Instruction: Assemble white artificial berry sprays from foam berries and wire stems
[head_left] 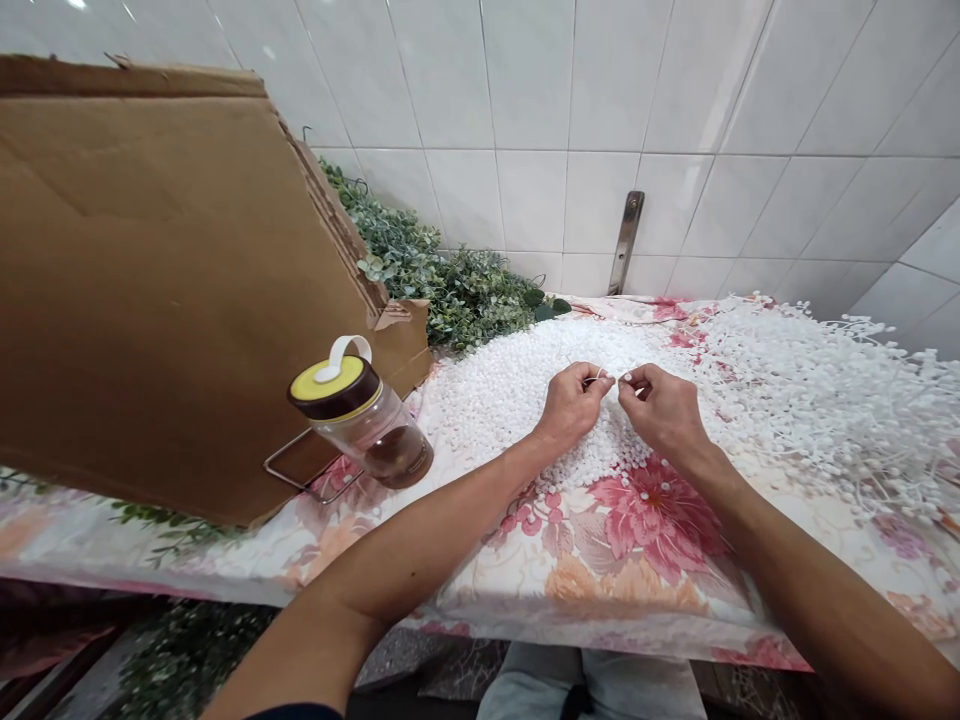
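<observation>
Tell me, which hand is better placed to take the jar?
Left, probably: the left hand is nearer the jar, and the right hand would cross over it. Both now pinch a thin white strand.

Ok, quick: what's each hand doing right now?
Left hand: closed, pinching a thin white plastic stem.
Right hand: closed in a pinch; whether it holds that stem is too small to tell.

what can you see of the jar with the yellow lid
The clear plastic jar sits tilted, its lid end raised to the upper left. Its screw lid has a yellow top, a dark brown band and a white loop handle. Dark brown contents gather at the lower end, leaving the rest see-through. It sits above a floral cloth, beside a metal wire frame; exactly what supports it is unclear.
</observation>
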